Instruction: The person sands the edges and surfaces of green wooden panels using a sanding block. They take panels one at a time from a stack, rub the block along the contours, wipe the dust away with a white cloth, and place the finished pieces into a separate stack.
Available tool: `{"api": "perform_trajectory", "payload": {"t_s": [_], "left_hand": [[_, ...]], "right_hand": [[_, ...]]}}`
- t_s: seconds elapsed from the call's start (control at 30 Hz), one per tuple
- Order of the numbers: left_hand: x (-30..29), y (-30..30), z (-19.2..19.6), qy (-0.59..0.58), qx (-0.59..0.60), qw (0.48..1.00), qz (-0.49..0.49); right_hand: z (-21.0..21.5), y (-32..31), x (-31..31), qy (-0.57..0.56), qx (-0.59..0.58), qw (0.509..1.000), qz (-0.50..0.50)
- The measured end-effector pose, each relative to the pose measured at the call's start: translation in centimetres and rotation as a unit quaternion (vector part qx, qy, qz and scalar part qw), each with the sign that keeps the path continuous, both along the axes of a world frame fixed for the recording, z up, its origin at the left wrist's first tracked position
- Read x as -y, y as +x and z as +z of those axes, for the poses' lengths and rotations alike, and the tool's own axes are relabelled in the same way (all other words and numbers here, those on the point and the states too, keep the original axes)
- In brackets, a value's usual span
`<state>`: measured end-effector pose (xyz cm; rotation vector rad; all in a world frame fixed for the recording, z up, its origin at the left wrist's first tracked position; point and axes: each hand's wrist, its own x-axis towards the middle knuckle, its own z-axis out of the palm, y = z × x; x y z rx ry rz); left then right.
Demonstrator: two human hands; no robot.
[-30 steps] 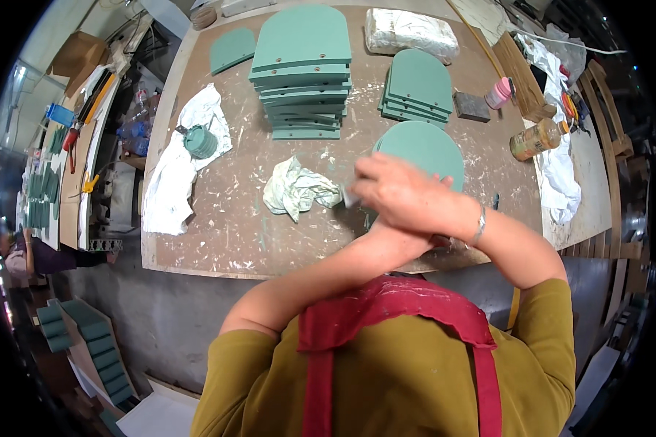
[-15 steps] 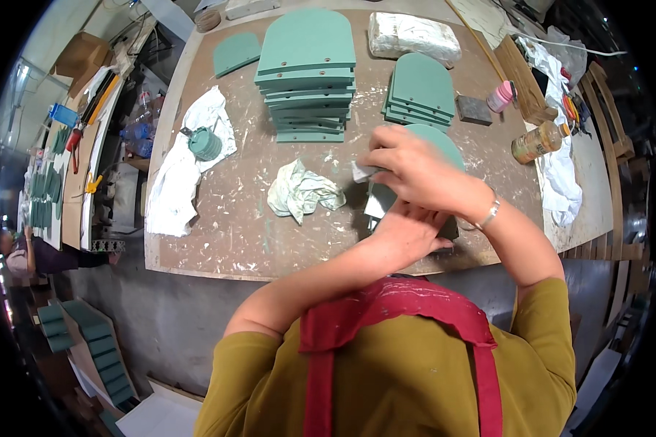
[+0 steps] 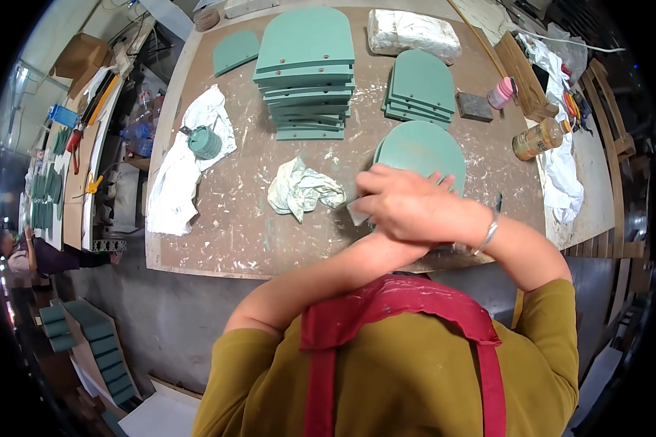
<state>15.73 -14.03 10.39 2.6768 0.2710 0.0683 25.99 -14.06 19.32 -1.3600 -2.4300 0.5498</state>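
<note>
A green arch-shaped board (image 3: 421, 149) lies flat near the bench's front edge. My right hand (image 3: 408, 205), with a bracelet on the wrist, rests over its near left part. The fingers are closed on a small grey flat piece (image 3: 358, 212) that sticks out to the left. My left forearm (image 3: 342, 268) crosses beneath the right hand. The left hand itself is hidden under the right hand and wrist. A crumpled pale cloth (image 3: 303, 189) lies just left of my hands.
A tall stack of green arch boards (image 3: 305, 73) and a lower stack (image 3: 421, 87) stand further back. A white rag with a green round tin (image 3: 205, 143) lies at the left. A jar (image 3: 536, 138), a pink bottle (image 3: 501, 92) and a dark block (image 3: 474, 106) stand at the right.
My right hand slid away over the green board and has come back toward me and to the left. The crossed arms stay over the same board.
</note>
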Motion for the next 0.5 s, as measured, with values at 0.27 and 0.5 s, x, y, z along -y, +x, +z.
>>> {"api": "perform_trajectory", "payload": {"t_s": [0.27,0.5], "left_hand": [[-0.2,0.1,0.9,0.092,0.068,0.993,-0.001],[-1.2,1.5,0.6,0.093,0.107,0.99,-0.004]], "right_hand": [[-1.8,3.6,-1.3,0.025,-0.085,0.983,-0.16],[1.5,5.1,-0.9,0.005,-0.113,0.96,-0.258]]}}
